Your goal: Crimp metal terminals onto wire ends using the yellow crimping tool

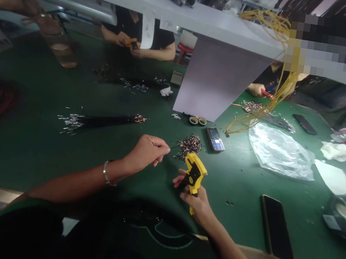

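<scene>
"Pose of the left hand (147,152)?"

"Stretched in from the lower left over the green tabletop (94,169), with a silver-coloured bracelet (107,173) at the wrist; closed to a narrow pinch on a thin dark wire (174,147)."

"And the right hand (198,201)?"

"Angled up from the lower right, wrapped around the grip of a yellow-and-black hand tool (194,174), with fingertips loosely spread on the far side of the handle. Tool head pointing away from the body, toward the heap of short, copper-tipped dark wire pieces (190,144)."

"Where exactly is the thin dark wire?"

"Between the left fingertips and that heap. Too fine to tell whether touching the heap."

"Anything nearby?"

"Just right of the heap, a dark keypad phone with pale keys (215,139). Beyond the left hand, a long bundle of black wires (105,122), silver-ended at left, copper-ended at right. Near the right edge, a large black smartphone (277,229), lying flat."
</scene>
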